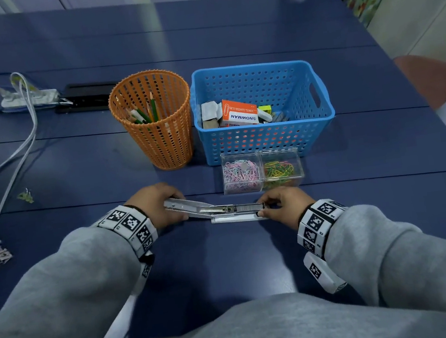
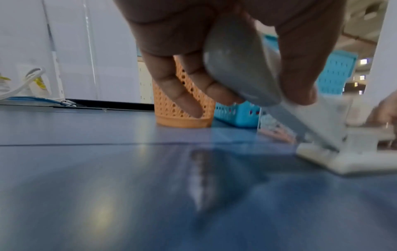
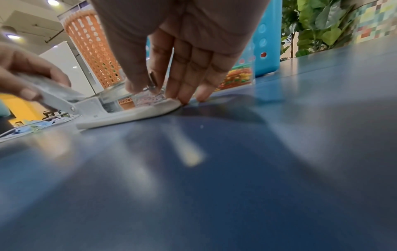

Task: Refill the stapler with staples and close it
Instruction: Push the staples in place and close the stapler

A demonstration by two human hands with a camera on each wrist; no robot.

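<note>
- Stapler (image 1: 216, 212): lies open on the blue table (image 1: 229, 267), near the front edge, base flat, top arm swung back to my left and raised at a shallow tilt.
- Staples (image 1: 249, 207): a strip appears seated in the open channel; I cannot confirm it sits fully flush.
- Left hand (image 1: 157, 206): thumb and fingers curled round the raised top arm, gripping it.
- Right hand (image 1: 284, 203): fingers nearly straight, tips on the front end of the base and channel; it pins rather than grips.
- Step in hand, as I judge it: seating the strip, then closing.
- Advice: keep the base pinned flat, confirm the strip is level, clear my right fingertips from the channel, then lower the arm evenly until it latches.
- Risk: a skewed strip may jam.
</note>
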